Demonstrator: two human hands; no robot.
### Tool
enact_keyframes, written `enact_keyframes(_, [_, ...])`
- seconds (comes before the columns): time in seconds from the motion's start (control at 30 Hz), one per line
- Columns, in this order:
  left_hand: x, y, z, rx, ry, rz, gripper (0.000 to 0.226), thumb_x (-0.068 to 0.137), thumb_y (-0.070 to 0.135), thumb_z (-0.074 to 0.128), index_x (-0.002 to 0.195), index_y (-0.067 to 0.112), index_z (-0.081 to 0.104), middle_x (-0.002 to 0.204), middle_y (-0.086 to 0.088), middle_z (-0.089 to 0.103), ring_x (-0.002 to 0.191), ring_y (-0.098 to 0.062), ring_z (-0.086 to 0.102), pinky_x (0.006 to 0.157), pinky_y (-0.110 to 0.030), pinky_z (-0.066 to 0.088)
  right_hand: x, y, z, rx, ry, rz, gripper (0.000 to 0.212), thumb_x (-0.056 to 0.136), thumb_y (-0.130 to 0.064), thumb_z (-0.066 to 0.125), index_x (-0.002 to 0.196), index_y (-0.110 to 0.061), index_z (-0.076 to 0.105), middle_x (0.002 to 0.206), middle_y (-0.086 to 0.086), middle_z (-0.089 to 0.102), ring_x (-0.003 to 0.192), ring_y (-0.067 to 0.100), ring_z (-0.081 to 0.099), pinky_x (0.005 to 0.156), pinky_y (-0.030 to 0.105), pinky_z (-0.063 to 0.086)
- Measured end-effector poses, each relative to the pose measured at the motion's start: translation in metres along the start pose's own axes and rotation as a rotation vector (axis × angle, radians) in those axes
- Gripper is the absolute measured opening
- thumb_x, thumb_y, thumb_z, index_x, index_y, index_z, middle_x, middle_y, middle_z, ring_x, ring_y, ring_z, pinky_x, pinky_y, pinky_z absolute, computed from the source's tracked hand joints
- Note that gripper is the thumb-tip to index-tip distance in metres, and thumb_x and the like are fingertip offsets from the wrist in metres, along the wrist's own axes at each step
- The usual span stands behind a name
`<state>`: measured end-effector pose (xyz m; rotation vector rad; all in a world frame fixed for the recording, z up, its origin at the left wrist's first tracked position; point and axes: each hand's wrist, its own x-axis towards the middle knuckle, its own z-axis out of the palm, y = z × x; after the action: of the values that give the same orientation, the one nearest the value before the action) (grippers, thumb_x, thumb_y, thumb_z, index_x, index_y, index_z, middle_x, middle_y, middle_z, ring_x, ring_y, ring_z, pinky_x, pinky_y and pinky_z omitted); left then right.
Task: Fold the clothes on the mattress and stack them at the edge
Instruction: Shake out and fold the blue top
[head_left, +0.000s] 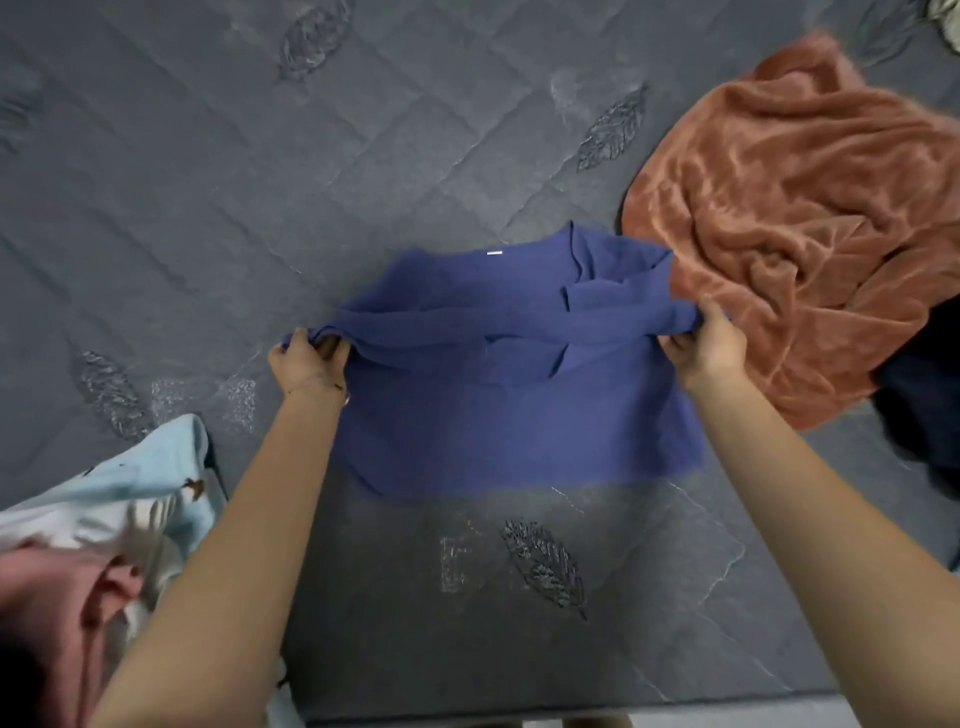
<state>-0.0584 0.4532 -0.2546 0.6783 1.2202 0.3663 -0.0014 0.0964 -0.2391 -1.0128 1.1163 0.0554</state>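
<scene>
Grey quilted mattress (415, 623) spreads before you, pale clothes (150, 467) at its near left edge, your left grip (306, 364) and right grip (706, 345) each pinching a lifted fold of the blue shirt (519, 431) lying mid-mattress, a rust-orange garment (805, 208) crumpled beyond, right.

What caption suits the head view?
Left hand and right hand grip a blue shirt mid-fold on the mattress, orange garment beside.

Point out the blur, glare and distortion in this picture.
Head view: soft overall; blue shirt fuzzy along its near hem, clothes pile at lower left most blurred; sheen on the orange cloth, its top edge smeared; mattress stitching bows, wide-angle.
</scene>
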Motion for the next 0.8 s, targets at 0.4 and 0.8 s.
enact_keyframes(0.4, [0.04,-0.006,0.058,0.189,-0.03,0.061,0.024,0.105,0.01,0.023,0.117,0.007,0.043,0.148,-0.013,0.037,0.136,-0.023,0.041,0.106,-0.031,0.039,0.043,-0.022,0.058,0.056,-0.181,0.009,0.037,0.105,-0.016,0.036,0.138,-0.001,0.036,0.128,0.016,0.05,0.124,0.027,0.053,0.102,0.033,0.045])
enact_keyframes(0.8, [0.002,-0.079,0.025,1.588,-0.715,1.005,0.042,0.088,0.004,0.062,0.129,0.007,0.057,0.096,-0.015,0.057,0.086,-0.029,0.053,0.081,-0.043,0.048,0.041,0.02,0.035,-1.249,-0.262,-0.861,0.043,0.085,-0.014,0.067,0.125,-0.013,0.054,0.115,0.008,0.05,0.092,0.024,0.055,0.087,0.038,0.048])
